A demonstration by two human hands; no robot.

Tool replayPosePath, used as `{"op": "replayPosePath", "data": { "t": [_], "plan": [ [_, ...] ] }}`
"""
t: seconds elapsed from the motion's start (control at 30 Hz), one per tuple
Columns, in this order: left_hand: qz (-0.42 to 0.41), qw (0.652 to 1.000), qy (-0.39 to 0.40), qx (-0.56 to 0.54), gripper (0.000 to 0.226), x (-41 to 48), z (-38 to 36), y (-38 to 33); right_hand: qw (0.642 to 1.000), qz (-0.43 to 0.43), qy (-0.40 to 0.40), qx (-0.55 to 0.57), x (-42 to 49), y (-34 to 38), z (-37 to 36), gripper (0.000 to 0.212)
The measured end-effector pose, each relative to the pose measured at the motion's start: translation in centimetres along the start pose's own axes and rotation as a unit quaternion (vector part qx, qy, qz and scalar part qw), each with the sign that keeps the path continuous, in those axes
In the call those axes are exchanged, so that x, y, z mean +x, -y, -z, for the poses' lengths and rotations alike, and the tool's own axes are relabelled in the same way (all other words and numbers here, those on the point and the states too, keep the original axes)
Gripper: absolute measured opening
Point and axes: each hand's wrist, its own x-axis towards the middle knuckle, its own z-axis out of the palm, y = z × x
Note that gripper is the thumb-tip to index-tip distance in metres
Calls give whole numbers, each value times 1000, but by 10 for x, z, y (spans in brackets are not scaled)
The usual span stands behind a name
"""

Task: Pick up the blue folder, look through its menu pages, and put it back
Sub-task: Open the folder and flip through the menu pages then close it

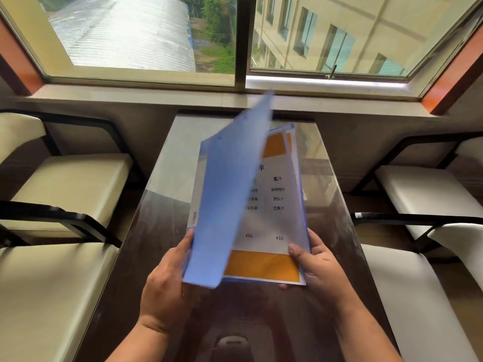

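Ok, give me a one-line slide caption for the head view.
Both hands, left hand and right hand, hold the blue folder open above the table, menu page showing.

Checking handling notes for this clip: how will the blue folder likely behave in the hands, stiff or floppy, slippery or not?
The blue folder is probably thin and flexible: its raised cover bows slightly. Likely light, since the left hand and right hand hold it only by its bottom corners. The glossy menu page may be slippery.

Blurred along the raised blue cover [230, 194], hiding the left column of the menu page [271, 205]. Left hand [167, 280] fingers tucked out of sight behind that cover. Small spine label [194, 218] beside the cover unreadable. Chairs [62, 189] cut off at both side edges.
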Motion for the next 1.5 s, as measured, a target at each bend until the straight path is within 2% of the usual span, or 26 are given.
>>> {"op": "replayPosePath", "data": {
  "t": [0.07,0.1,0.17,0.27,0.37,0.47,0.57,0.67,0.7,0.77,0.83,0.9,0.97,1.07,1.17,1.3,1.4,1.5],
  "plan": [
    [40,994,-101,6,65,-6,-7,0,1000,-2,0,20,-2,1,1,40],
    [79,989,-128,-11,72,-7,-10,-1,1000,-1,2,27,-4,2,0,39],
    [138,978,-135,-76,81,-10,-12,-1,999,-1,5,34,-6,3,-1,36],
    [197,956,-155,-156,50,-13,-14,7,999,-5,12,35,-8,5,-3,37],
    [236,941,-159,-182,47,-17,-16,16,999,-19,7,41,-11,5,-4,37],
    [255,937,-150,-187,15,-17,-13,13,999,-25,-3,39,-12,3,-3,35],
    [254,943,-117,-182,30,-18,-8,11,999,-23,-16,42,-13,3,-3,34],
    [214,973,-33,-76,80,-27,-4,14,999,-13,-29,35,-13,3,-4,33],
    [174,984,-20,-30,86,-31,-3,14,999,-9,-32,35,-13,3,-4,32],
    [42,997,-29,51,79,-38,-2,7,999,0,-36,40,-13,4,-5,27],
    [-107,989,-52,84,61,-40,-6,-7,999,2,-37,38,-13,4,-8,24],
    [-186,978,-36,86,40,-33,-13,-30,999,-2,-40,35,-15,3,-11,26],
    [-167,979,1,119,31,-23,-23,-55,999,-5,-39,36,-17,0,-15,27],
    [-82,975,60,200,62,-6,-33,-84,997,10,-30,66,-19,-5,-21,24],
    [-55,971,81,217,67,0,-35,-93,996,22,-19,80,-22,-4,-24,23],
    [-58,979,84,177,50,3,-32,-92,998,22,-9,58,-25,-3,-28,24],
    [-80,986,51,136,32,9,-31,-89,999,30,-16,25,-27,-4,-29,23],
    [-81,992,8,93,25,13,-28,-82,998,31,-23,46,-29,-6,-25,24]
  ]
}}
